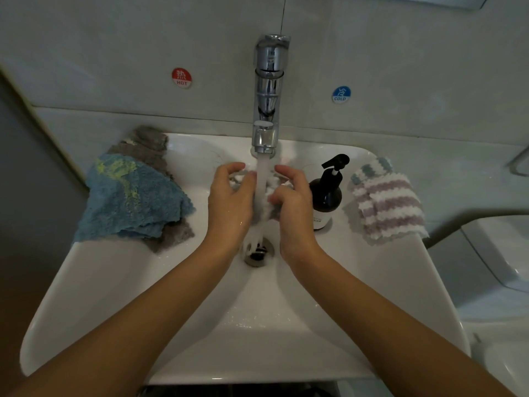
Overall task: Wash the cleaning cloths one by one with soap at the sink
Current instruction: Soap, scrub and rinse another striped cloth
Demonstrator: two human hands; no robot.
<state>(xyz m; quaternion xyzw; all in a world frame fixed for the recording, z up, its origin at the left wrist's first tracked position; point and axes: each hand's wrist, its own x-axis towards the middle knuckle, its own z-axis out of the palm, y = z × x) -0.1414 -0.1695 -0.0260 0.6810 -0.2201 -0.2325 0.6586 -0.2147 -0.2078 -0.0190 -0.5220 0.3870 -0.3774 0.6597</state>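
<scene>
Sodden fleece, a limp cloth [267, 193] bunches under the tap [267, 90] at frame centre, left hand [230, 200] and right hand [292, 202] clenching its gathered edges, likely heavy, slippery.

The pale wet cloth [270, 196] under the running water is mostly hidden by the left hand [230, 200] and right hand [292, 204], and its pattern blurs in the stream. The grey fluffy cloth [148, 144] at the sink's far left corner lies largely under the blue fluffy cloth [128, 196]. The dark pump bottle's [327, 193] label is too small to read. Both forearms are cut off by the bottom edge.
</scene>
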